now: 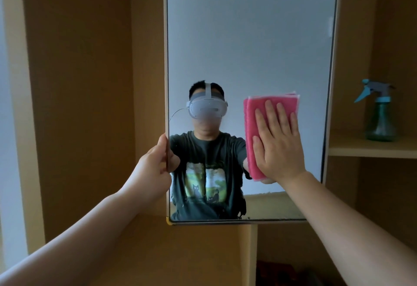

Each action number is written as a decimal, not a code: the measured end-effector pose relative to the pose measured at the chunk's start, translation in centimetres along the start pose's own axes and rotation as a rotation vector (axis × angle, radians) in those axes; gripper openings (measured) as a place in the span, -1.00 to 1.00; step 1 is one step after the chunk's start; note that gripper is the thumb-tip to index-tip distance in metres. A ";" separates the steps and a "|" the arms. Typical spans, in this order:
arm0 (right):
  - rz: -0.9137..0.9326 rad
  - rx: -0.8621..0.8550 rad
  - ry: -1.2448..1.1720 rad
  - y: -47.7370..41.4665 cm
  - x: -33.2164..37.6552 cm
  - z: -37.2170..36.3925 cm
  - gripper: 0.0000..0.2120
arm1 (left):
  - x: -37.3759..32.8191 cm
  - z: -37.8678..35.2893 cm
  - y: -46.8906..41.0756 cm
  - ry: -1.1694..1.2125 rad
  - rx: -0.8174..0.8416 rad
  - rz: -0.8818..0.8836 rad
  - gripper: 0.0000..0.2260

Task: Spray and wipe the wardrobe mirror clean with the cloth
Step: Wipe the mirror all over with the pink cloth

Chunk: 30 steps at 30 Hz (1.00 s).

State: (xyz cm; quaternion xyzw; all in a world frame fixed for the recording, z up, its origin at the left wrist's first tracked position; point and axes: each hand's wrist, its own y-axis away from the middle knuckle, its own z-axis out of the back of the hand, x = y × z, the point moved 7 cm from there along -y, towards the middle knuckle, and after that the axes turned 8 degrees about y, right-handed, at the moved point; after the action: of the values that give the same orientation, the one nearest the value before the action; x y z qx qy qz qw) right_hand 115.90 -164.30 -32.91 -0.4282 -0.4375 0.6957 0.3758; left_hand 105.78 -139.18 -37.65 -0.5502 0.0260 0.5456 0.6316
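Note:
The wardrobe mirror is a tall panel on an opened door, filling the middle of the head view. My left hand grips its left edge, thumb on the front and fingers wrapped behind. My right hand lies flat, fingers spread, pressing a folded pink cloth against the glass at the mirror's right side. The green spray bottle with a blue trigger head stands upright on a shelf to the right, apart from both hands.
A wooden shelf carries the bottle to the right of the mirror. Wooden wardrobe panels rise on the left. A wooden surface lies below the mirror's bottom edge. A person wearing a headset is reflected in the glass.

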 end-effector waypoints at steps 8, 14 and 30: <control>-0.038 0.028 -0.009 6.1 -0.1 -1.8 -0.45 | 0.6 -0.1 -0.1 0.049 -0.005 0.012 -0.43; -0.019 0.040 -0.012 6.6 -0.3 -2.2 -0.44 | 0.8 -0.1 -0.3 0.058 -0.014 0.002 -0.49; -0.049 0.056 0.043 0.2 -5.6 -0.5 -0.41 | 0.9 0.0 -0.2 0.093 -0.032 0.024 -0.59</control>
State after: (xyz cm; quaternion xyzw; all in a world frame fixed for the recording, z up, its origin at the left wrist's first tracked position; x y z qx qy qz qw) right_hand 118.33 -169.20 -31.76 -0.4214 -0.4201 0.6890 0.4138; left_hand 106.24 -138.59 -38.09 -0.5847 0.0531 0.5276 0.6140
